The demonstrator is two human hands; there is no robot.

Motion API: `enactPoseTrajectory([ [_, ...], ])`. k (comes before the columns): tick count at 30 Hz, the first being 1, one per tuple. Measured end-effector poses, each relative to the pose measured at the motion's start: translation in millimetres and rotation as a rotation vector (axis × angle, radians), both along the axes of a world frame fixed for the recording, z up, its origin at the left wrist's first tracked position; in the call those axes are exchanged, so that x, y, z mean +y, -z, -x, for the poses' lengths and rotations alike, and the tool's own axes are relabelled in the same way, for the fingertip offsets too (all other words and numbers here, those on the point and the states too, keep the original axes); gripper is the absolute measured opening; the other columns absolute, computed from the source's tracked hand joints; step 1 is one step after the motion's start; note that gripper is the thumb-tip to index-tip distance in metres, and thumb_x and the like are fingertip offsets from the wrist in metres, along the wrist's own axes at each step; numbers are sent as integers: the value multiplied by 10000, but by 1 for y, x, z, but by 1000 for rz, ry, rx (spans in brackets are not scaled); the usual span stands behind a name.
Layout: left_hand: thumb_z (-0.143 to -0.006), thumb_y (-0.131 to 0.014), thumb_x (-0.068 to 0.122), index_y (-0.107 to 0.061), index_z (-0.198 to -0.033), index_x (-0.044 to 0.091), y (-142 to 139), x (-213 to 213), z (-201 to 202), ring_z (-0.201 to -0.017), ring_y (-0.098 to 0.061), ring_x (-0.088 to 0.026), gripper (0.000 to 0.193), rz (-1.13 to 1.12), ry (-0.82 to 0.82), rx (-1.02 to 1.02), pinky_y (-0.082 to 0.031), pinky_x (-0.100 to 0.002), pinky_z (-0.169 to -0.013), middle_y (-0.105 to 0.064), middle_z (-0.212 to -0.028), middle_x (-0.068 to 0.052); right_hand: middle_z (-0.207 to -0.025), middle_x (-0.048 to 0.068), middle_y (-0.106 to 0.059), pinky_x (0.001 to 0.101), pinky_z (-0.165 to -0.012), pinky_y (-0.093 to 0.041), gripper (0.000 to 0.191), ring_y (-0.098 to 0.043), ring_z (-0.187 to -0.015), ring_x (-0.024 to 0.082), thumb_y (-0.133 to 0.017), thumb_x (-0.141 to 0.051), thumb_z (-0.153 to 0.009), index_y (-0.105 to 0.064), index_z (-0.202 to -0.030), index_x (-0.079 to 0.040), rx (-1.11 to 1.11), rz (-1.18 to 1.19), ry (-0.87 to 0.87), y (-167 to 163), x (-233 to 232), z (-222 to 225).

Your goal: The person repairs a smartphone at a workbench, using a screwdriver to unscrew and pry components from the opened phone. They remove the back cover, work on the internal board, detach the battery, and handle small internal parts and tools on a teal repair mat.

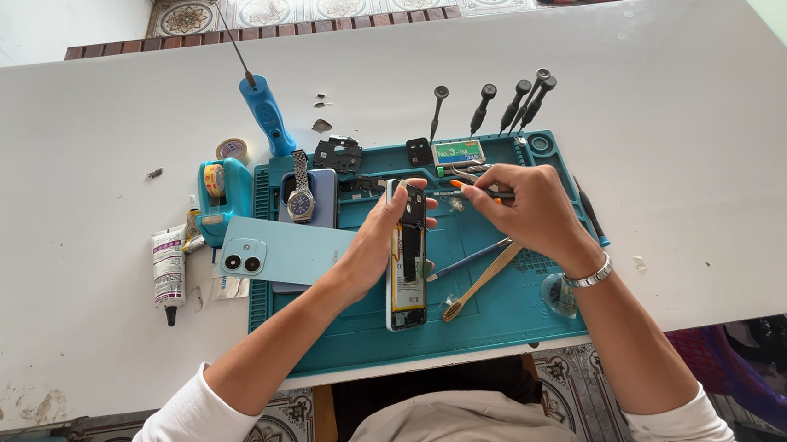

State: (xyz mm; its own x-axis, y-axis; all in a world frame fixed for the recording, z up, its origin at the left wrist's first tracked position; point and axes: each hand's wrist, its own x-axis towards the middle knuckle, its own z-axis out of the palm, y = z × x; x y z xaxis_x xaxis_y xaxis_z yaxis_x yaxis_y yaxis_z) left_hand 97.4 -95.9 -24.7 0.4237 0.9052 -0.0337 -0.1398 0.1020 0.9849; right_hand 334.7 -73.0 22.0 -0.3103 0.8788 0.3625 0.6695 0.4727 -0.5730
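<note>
An opened phone (408,268) with its insides exposed lies lengthwise on a teal work mat (497,321). My left hand (375,240) grips the phone's left side near its top end. My right hand (525,207) holds a thin orange-tipped tool (469,189), its tip pointing toward the top of the phone. A silver bracelet (590,276) is on my right wrist. A light blue back cover (280,252) with two camera holes lies at the mat's left edge.
Several screwdrivers (512,105) stand along the mat's far edge. A wristwatch (300,196) rests on a dark phone. A blue-handled tool (267,111), tape dispenser (220,190) and glue tube (168,270) lie to the left. A bamboo brush (481,283) and a blue stick (469,260) lie on the mat.
</note>
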Motion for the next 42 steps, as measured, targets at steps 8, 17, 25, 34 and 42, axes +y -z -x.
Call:
enactPoseTrajectory([
  [8, -898, -306, 737, -427, -1481, 149, -14, -3, 4, -1032, -702, -270, 836, 128, 47, -226, -646, -459, -750, -591, -1255, -158, -562, -16, -629, 191, -407, -306, 187, -495, -442, 16, -743, -193, -947, -754, -932, -7, 162, -141, -152, 5, 0, -1],
  [17, -906, -289, 739, -439, -1478, 153, -13, -4, 4, -1030, -702, -257, 833, 118, 48, -218, -650, -456, -769, -608, -1268, -162, -553, 2, -628, 201, -415, -344, 186, -516, -444, 35, -762, -198, -923, -759, -930, -13, 123, -115, -196, 3, -6, 8],
  [25, -906, -332, 764, -453, -1464, 127, -6, 1, 7, -966, -713, -262, 856, 133, 61, -252, -639, -456, -733, -614, -1213, -156, -646, -2, -690, 194, -421, -398, 145, -580, -489, 23, -750, -173, -933, -749, -958, -30, 99, -168, -213, 6, -2, 6],
  [34, -884, -338, 799, -394, -1495, 135, -3, 0, 18, -925, -708, -248, 904, 101, 111, -219, -636, -431, -687, -599, -1193, -153, -624, -6, -633, 208, -465, -349, 151, -510, -524, 25, -764, -159, -932, -750, -1033, -46, 75, -158, -111, 7, -12, 21],
  [42, -864, -274, 832, -418, -1486, 111, -14, -2, 22, -862, -720, -215, 964, 83, 153, -117, -657, -399, -674, -615, -1136, -143, -587, -31, -561, 213, -473, -302, 157, -436, -523, 18, -761, -160, -941, -744, -1046, -45, 73, -122, -106, 3, -14, 27],
])
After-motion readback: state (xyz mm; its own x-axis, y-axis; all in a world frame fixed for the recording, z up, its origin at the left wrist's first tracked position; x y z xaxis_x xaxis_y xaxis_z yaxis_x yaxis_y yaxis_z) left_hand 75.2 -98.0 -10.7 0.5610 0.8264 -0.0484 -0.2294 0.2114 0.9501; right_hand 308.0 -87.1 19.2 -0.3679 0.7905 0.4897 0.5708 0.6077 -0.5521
